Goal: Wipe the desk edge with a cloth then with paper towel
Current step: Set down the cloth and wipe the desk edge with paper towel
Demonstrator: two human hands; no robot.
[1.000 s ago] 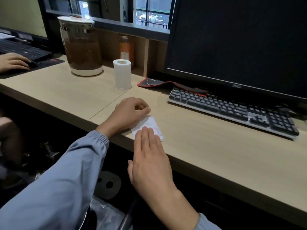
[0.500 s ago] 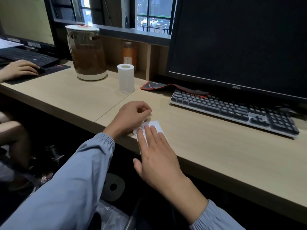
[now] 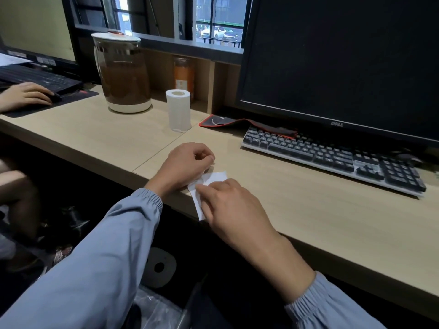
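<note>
Light wood desk (image 3: 320,217), two tops butted together. The gripped white sheet (image 3: 217,177) lies over the front edge. Beyond the grip stands an upright paper roll (image 3: 178,110), and further back-left a lidded jug (image 3: 123,77). Right of the grip lies a keyboard (image 3: 332,157). A red-edged mat (image 3: 223,121) runs under the keyboard's far-left corner.

This is an office with shared desks. On a long wooden worktop (image 3: 320,210) stands a large dark monitor (image 3: 344,62) with a black keyboard (image 3: 332,160) in front. To the left is a second place with its own screen (image 3: 35,27) and keyboard (image 3: 35,78), where another person's hand (image 3: 26,96) rests on a mouse (image 3: 55,97). Behind, a window (image 3: 213,10) shows parked cars (image 3: 215,32).
</note>
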